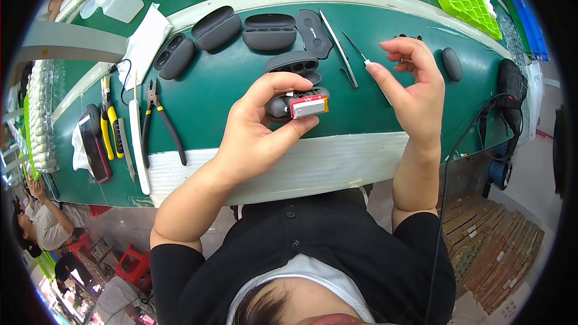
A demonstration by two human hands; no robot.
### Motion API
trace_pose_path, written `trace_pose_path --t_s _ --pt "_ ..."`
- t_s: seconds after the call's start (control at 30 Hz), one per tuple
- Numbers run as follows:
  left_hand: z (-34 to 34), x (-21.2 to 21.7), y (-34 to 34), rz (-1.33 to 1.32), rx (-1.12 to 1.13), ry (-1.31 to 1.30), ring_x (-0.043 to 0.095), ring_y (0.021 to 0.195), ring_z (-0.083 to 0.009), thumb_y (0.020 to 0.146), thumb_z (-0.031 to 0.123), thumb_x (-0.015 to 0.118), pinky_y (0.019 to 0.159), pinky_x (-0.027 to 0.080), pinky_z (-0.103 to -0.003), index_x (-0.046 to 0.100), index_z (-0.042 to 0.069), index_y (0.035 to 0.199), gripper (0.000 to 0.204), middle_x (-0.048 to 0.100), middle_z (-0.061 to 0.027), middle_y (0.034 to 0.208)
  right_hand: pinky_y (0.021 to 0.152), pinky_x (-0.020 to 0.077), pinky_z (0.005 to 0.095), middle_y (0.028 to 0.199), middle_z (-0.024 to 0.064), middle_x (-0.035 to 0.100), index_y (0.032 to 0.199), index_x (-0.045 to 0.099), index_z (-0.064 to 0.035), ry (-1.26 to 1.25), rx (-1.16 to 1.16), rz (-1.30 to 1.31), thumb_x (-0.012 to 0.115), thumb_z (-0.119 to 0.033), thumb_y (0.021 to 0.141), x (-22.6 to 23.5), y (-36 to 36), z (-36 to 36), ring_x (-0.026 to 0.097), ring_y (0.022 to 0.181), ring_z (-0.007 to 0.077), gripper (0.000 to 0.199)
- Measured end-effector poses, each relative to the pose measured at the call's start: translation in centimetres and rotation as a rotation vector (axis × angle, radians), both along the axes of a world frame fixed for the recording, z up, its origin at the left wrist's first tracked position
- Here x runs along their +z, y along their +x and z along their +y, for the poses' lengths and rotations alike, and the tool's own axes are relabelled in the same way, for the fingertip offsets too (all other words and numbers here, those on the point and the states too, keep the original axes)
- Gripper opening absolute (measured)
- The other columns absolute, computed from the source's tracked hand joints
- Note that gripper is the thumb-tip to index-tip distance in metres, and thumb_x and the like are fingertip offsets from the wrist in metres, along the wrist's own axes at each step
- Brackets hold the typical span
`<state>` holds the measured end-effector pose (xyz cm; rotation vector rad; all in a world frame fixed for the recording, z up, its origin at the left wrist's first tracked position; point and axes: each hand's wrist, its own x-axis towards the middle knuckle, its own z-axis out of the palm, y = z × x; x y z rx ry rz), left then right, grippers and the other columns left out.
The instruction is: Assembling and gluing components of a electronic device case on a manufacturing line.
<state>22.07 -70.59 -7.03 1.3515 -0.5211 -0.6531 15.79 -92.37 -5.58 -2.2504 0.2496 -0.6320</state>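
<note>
My left hand (pixel 259 123) is closed around a small dark grey earbud-case part (pixel 277 107). A flat silver battery (pixel 308 107) with a red edge and yellow tape sits at its front, between thumb and fingers. My right hand (pixel 415 84) is raised over the table, fingers bent and apart from the thumb. A thin pointed tool with a white handle (pixel 368 62) passes beside the right thumb; whether they touch is unclear. Just beyond my left hand stands an open dark grey case (pixel 292 60). A pair of metal tweezers (pixel 338 48) lies between the hands.
More open grey cases (pixel 269 31) line the far side. A grey oval piece (pixel 451 64) lies right. At left are black-handled pliers (pixel 162 120), yellow-handled pliers (pixel 109 121), a long white-handled tool (pixel 138 144) and a phone (pixel 93 144). A green tray (pixel 463 0) stands far right.
</note>
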Motion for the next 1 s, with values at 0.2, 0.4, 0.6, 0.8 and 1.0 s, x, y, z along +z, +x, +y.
trace_pose_path --t_s 0.2,0.4,0.6,0.8,1.0 --pt "0.2 0.0 0.4 0.012 0.028 -0.014 0.055 0.095 -0.0119 0.074 -0.003 0.065 0.079 0.046 -0.024 0.051 0.003 0.104 0.034 0.055 -0.0058 0.1 0.064 0.0435 0.0283 0.082 0.007 0.057 0.087 0.06 -0.0027 -0.107 -0.103 0.156 0.072 -0.014 0.067 0.4 0.0 -0.4 0.053 0.072 0.0179 0.026" --pt "0.1 -0.2 0.9 -0.126 0.126 -0.042 0.056 0.096 -0.0148 0.072 -0.004 0.067 0.081 0.047 -0.026 0.051 0.0 0.1 0.032 0.052 -0.0152 0.113 0.063 0.0448 0.0298 0.081 0.0082 0.056 0.087 0.059 -0.0022 -0.125 -0.035 0.196 0.072 -0.016 0.066 0.3 0.1 0.5 0.054 0.071 0.0205 0.027" --pt "0.0 0.2 1.1 -0.022 0.095 -0.028 0.057 0.092 -0.0142 0.072 -0.003 0.068 0.08 0.047 -0.027 0.05 0.0 0.095 0.029 0.056 -0.0147 0.107 0.061 0.0451 0.0296 0.081 0.0078 0.056 0.085 0.06 -0.0029 -0.152 -0.101 0.268 0.072 -0.019 0.067 0.4 -0.3 -0.1 0.054 0.069 0.0204 0.027" --pt "1.3 0.4 1.3 -0.128 0.124 -0.012 0.059 0.088 -0.0145 0.072 -0.002 0.067 0.077 0.048 -0.027 0.051 0.001 0.097 0.03 0.06 -0.0113 0.098 0.058 0.042 0.0211 0.074 0.0028 0.06 0.086 0.062 -0.0005 0.092 -0.309 0.064 0.069 -0.014 0.074 0.6 -0.1 -3.1 0.051 0.064 0.0086 0.019" --pt "0.0 0.0 0.4 -0.432 -0.06 -0.036 0.06 0.084 -0.02 0.067 0.006 0.072 0.074 0.047 -0.028 0.064 0.003 0.094 0.028 0.061 -0.0099 0.094 0.062 0.0417 0.0187 0.074 0.0007 0.058 0.085 0.061 -0.0001 0.161 -0.183 0.036 0.064 -0.009 0.08 0.2 -0.7 -2.1 0.051 0.066 0.006 0.011"
